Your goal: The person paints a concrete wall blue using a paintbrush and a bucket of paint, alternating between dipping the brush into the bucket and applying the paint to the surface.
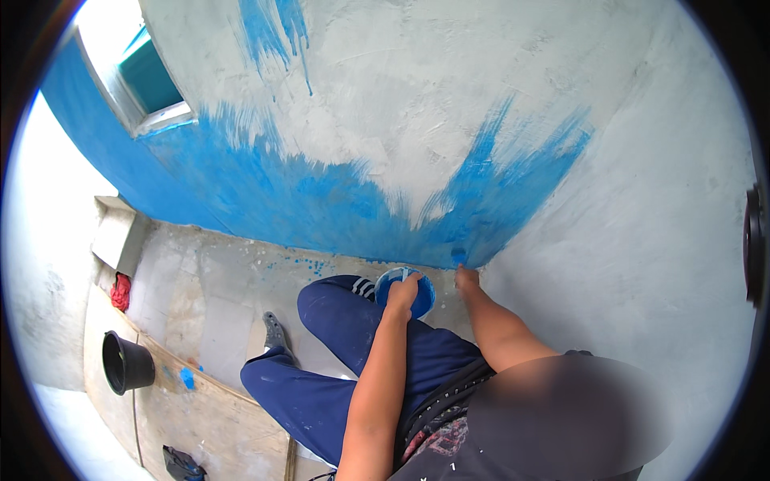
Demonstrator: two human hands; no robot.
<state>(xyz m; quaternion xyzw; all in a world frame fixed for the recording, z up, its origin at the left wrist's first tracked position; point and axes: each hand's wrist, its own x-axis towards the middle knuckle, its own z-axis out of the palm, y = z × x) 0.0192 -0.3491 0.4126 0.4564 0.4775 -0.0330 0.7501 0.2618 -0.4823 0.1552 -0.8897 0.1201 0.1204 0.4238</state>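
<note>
A small bucket of blue paint is by my knee, close to the foot of the wall. My left hand is closed at its rim, its fingers partly hidden. Low on the wall near the corner, my right hand grips a paintbrush, whose blue-covered bristles touch the painted area. The handle is mostly hidden by the fingers. Uneven blue paint spreads over the lower part of the grey plastered wall, with ragged brush strokes along its upper edge.
A bare grey wall meets the painted one at the right. A window opening is at upper left. On the floor lie blue drips, a black bucket, a red cloth and a dark object.
</note>
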